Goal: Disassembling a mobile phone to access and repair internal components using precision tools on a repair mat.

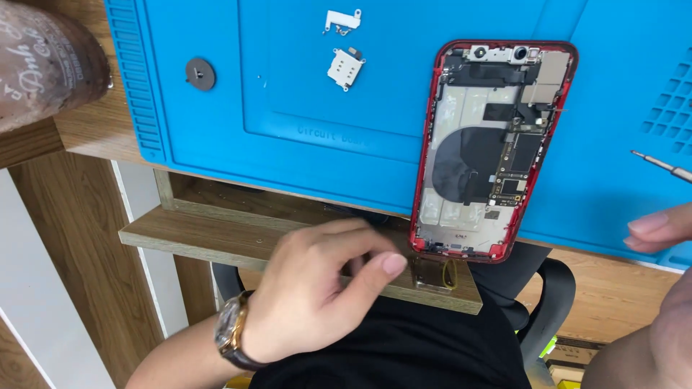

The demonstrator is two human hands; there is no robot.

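— Two hands show at the bottom. How is each one's grip?

— Nearest, the left hand [317,288], with a wristwatch [232,333] on its wrist, hovers over the edge of a wooden shelf [216,238] that juts out below the table [613,295]. Its fingers curl loosely and the thumb comes toward the forefinger; the grip is half closed, and I cannot tell whether anything small sits between the tips.

— And the right hand?

— The right hand [659,234] enters at the right edge, only partly in view. Its grip is hidden, so I cannot tell whether it is open or closed on anything. Just above it the thin metal tip of a screwdriver [659,166] lies over the blue mat [288,144].

— Where is the phone?

— The opened red phone [494,151], its insides bare, lies on the mat with its lower end reaching the mat's near edge, just beyond the left fingertips and apart from both hands.

— Farther back?

— A small white square part [345,68] and a white bracket [342,20] lie on the mat, well apart from the phone, with a dark round disc [200,73] to their left. At the far left corner stands a brown cup [43,65].
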